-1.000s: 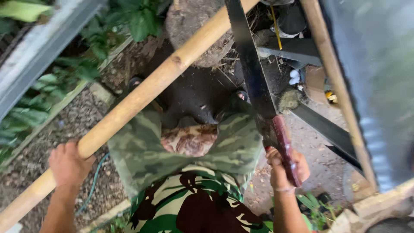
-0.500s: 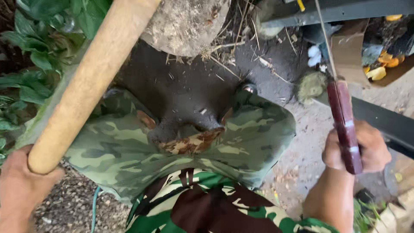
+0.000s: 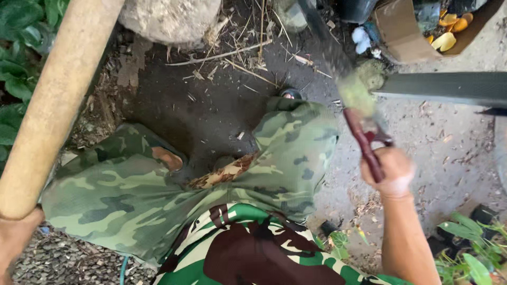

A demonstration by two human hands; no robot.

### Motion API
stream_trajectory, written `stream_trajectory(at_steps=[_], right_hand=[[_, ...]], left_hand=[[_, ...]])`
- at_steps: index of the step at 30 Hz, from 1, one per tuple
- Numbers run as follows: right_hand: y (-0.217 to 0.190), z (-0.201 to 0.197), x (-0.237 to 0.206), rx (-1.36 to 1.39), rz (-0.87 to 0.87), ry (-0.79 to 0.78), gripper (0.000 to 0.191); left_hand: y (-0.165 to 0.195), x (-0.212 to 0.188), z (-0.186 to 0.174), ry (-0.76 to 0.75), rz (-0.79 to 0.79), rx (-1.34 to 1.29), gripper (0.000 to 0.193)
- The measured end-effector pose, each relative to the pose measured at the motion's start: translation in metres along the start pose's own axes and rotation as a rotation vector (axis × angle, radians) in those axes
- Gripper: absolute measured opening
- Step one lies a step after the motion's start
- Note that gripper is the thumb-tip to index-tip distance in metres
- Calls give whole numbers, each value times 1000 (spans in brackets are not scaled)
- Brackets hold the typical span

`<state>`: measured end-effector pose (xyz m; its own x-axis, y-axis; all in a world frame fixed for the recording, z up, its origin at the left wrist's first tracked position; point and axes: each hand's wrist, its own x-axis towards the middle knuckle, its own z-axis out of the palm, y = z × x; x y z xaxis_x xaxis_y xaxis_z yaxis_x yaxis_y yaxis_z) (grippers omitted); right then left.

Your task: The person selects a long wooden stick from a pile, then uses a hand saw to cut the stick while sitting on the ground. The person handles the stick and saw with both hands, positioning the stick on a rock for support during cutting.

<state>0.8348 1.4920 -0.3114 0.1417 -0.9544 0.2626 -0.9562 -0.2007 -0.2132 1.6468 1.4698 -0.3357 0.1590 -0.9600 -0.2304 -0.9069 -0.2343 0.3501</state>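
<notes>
Your right fingers point(image 3: 388, 171) are clenching the red-handled long dark machete point(image 3: 364, 142), your left hand point(image 3: 16, 237) gripping the thick tan bamboo pole point(image 3: 58, 100).

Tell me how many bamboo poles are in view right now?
1. A single thick bamboo pole runs from the top edge down the left side, its lower end held by the left hand. Others may lie outside the frame.

A pale rock point(image 3: 171, 18) sits on dark soil strewn with dry twigs point(image 3: 222, 54). Green leafy plants point(image 3: 18, 63) line one edge. An open cardboard box point(image 3: 401, 31) holds yellow peels point(image 3: 449, 32); beside it runs a grey metal beam point(image 3: 449, 87).
</notes>
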Motion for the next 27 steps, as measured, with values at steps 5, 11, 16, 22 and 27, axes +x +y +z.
stream_trajectory(at_steps=[5,11,16,22,27], right_hand=[[10,83,-88,-154,130,-189,29],[-3,196,-143,-336,270,-448,32],[-15,244,-119,-97,245,-532,40],[25,218,87,262,288,-561,42],[-22,188,331,535,6,-346,53]], left_hand=[[-31,-7,14,64,23,-72,45],[-44,-7,14,126,61,-147,43],[-49,-9,16,57,-51,-33,42],[-50,-16,11,92,8,-125,52],[-3,-5,-7,72,-46,-10,59]])
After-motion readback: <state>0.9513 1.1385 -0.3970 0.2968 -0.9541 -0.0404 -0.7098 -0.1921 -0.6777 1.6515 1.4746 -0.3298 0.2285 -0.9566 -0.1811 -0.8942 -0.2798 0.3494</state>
